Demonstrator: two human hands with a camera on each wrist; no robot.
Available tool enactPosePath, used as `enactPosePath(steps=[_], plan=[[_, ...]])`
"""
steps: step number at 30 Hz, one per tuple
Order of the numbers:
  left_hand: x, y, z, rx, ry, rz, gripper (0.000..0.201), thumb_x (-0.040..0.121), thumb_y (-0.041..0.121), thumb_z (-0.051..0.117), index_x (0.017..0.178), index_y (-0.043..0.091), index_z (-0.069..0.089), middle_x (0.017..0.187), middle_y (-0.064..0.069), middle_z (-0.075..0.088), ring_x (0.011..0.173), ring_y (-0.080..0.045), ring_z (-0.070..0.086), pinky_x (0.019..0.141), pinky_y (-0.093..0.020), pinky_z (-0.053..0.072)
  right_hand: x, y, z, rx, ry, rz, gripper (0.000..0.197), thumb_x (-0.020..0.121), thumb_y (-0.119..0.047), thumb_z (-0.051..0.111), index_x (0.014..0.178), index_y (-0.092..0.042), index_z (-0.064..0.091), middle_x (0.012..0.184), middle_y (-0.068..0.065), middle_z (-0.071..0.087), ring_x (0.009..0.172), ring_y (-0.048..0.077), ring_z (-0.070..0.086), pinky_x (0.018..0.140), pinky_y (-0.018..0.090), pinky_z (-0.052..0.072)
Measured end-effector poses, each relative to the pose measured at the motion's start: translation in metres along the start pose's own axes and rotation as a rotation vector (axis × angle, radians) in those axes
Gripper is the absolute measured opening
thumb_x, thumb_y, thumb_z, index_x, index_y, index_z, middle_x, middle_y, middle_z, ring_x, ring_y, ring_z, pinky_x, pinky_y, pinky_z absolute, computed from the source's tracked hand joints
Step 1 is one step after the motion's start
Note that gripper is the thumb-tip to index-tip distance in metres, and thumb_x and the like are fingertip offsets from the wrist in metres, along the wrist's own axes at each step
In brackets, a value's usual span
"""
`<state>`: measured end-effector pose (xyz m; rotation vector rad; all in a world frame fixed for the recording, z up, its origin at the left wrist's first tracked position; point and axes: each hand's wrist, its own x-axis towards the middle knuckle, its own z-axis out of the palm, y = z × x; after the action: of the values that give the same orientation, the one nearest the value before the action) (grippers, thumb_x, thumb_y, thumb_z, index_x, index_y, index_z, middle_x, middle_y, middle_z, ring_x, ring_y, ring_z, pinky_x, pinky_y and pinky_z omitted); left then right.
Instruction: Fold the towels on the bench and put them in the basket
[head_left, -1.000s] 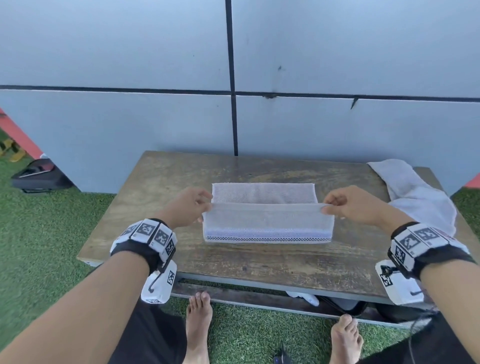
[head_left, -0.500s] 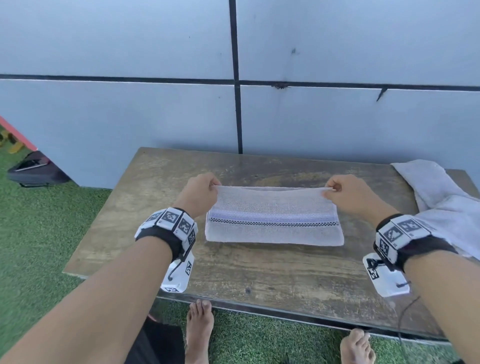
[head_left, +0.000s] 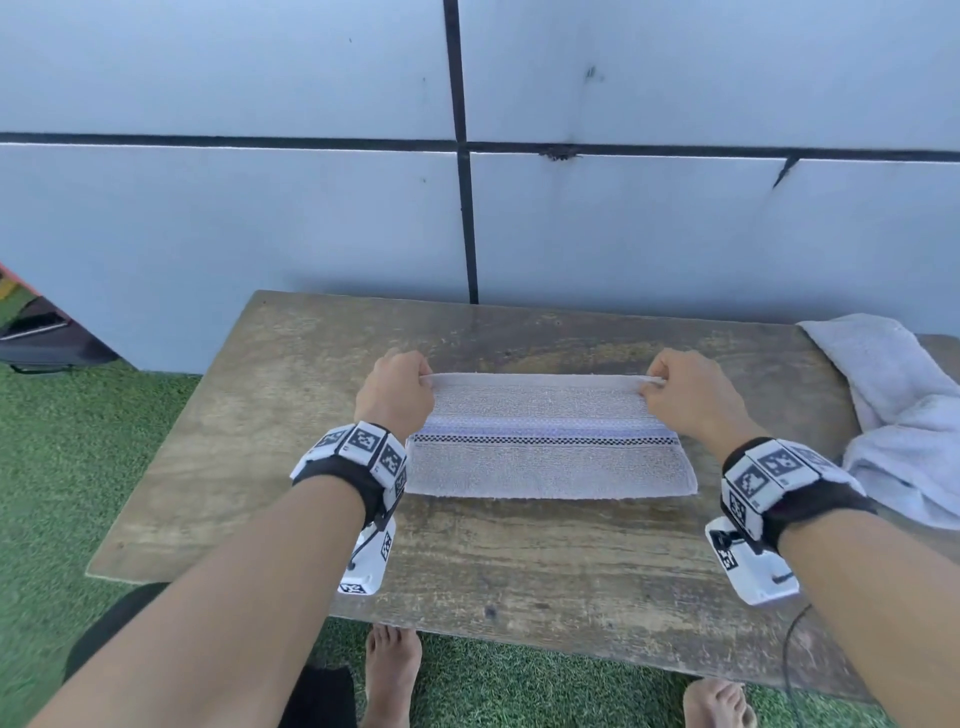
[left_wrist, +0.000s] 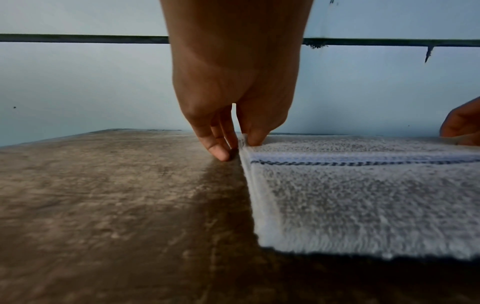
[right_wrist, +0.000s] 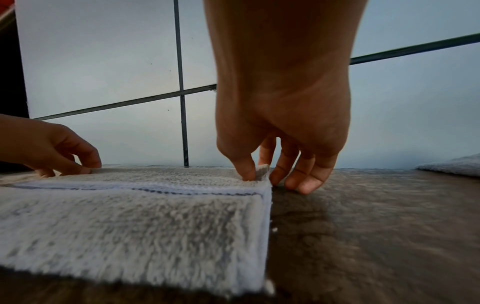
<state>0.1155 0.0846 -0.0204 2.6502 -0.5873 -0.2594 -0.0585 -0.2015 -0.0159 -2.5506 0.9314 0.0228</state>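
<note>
**Both hands pinched the far corners of a folded towel**

The folded towel lay flat at the centre of the head view, on the wooden bench, its checkered stripe running left to right across the middle. The left hand pinched the towel's far left corner between thumb and fingers, the fingertips touching the wood just beside the hem. The right hand pinched the far right corner the same way, a small flap of cloth standing up between thumb and forefinger in the right wrist view. A second, crumpled towel sat at the right edge of the frame, apart from the folded one. Grey wall panels filled the upper frame; green turf lay lower left.
</note>
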Motion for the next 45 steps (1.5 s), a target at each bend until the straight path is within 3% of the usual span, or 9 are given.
enactPosePath(steps=[3,5,10,24,31,34,37,40,45], plan=[[0.000,-0.002,0.003,0.020,0.011,0.014,0.019,0.096,0.014,0.054,0.110,0.013,0.066,0.116,-0.005,0.056,0.099,-0.025,0.055,0.079,-0.036,0.044,-0.001,0.002,0.000,-0.017,0.020,-0.023,0.011,0.090,-0.028,0.063,0.098,-0.021,0.062,0.099,0.000,0.061,0.092,0.025,0.058,0.081,0.040,0.053],[-0.001,0.000,0.003,0.056,0.015,0.029,0.021,0.097,0.015,0.053,0.113,0.012,0.067,0.121,-0.005,0.057,0.104,-0.026,0.056,0.080,-0.036,0.044,-0.003,0.001,-0.001,-0.013,0.023,-0.023,0.010,0.091,-0.024,0.064,0.085,-0.017,0.066,0.084,0.001,0.065,0.079,0.023,0.061,0.069,0.035,0.051],[-0.018,0.007,0.000,0.172,0.030,0.026,0.013,0.096,0.012,0.054,0.100,0.010,0.067,0.106,-0.004,0.060,0.085,-0.023,0.050,0.071,-0.039,0.044,-0.017,-0.003,0.003,-0.056,0.042,0.008,0.023,0.090,-0.018,0.065,0.069,-0.011,0.060,0.073,0.004,0.061,0.072,0.025,0.059,0.064,0.036,0.053],[-0.101,0.002,0.000,0.298,-0.017,0.028,0.010,0.095,0.011,0.058,0.084,0.010,0.058,0.077,-0.003,0.057,0.069,-0.023,0.056,0.061,-0.037,0.043,-0.111,0.012,0.014,-0.116,-0.007,0.003,0.007,0.095,-0.020,0.057,0.095,-0.013,0.057,0.090,0.006,0.058,0.081,0.027,0.057,0.070,0.041,0.054],[-0.132,-0.002,-0.007,0.290,-0.083,0.065,0.012,0.094,0.018,0.060,0.085,0.010,0.059,0.091,-0.003,0.060,0.078,-0.023,0.059,0.068,-0.037,0.048,-0.140,0.017,0.005,-0.143,-0.091,0.067,0.008,0.087,-0.018,0.059,0.080,-0.016,0.061,0.085,0.006,0.062,0.075,0.025,0.061,0.071,0.039,0.056],[-0.134,0.004,-0.020,0.289,-0.107,0.075,0.017,0.092,0.018,0.058,0.077,0.012,0.054,0.081,-0.002,0.060,0.068,-0.021,0.056,0.062,-0.035,0.045,-0.142,0.013,-0.009,-0.107,-0.106,0.032,0.014,0.087,-0.018,0.056,0.075,-0.023,0.053,0.088,0.008,0.062,0.075,0.025,0.060,0.065,0.034,0.051],[-0.124,0.012,-0.041,0.238,-0.085,0.095,0.018,0.089,0.017,0.058,0.072,0.010,0.058,0.070,-0.002,0.062,0.061,-0.022,0.059,0.053,-0.030,0.042,-0.138,0.005,-0.033,-0.045,-0.021,-0.012,0.012,0.088,-0.013,0.059,0.077,-0.018,0.060,0.089,0.011,0.068,0.075,0.026,0.062,0.065,0.034,0.049],[-0.115,0.023,-0.069,0.119,0.002,0.159,0.026,0.081,0.017,0.054,0.057,0.015,0.046,0.054,0.000,0.049,0.051,-0.025,0.048,0.051,-0.028,0.039,-0.130,0.000,-0.061,0.007,0.133,-0.118,0.018,0.085,-0.005,0.061,0.100,-0.011,0.071,0.106,0.011,0.071,0.101,0.031,0.064,0.087,0.037,0.052],[-0.112,0.031,-0.100,-0.074,0.269,0.285,0.013,0.088,0.029,0.061,0.092,0.018,0.068,0.100,-0.001,0.064,0.087,-0.023,0.060,0.077,-0.038,0.052,-0.129,-0.006,-0.092,0.147,0.405,-0.274,0.015,0.084,-0.002,0.062,0.092,-0.007,0.074,0.089,0.010,0.072,0.084,0.026,0.062,0.071,0.025,0.034]])
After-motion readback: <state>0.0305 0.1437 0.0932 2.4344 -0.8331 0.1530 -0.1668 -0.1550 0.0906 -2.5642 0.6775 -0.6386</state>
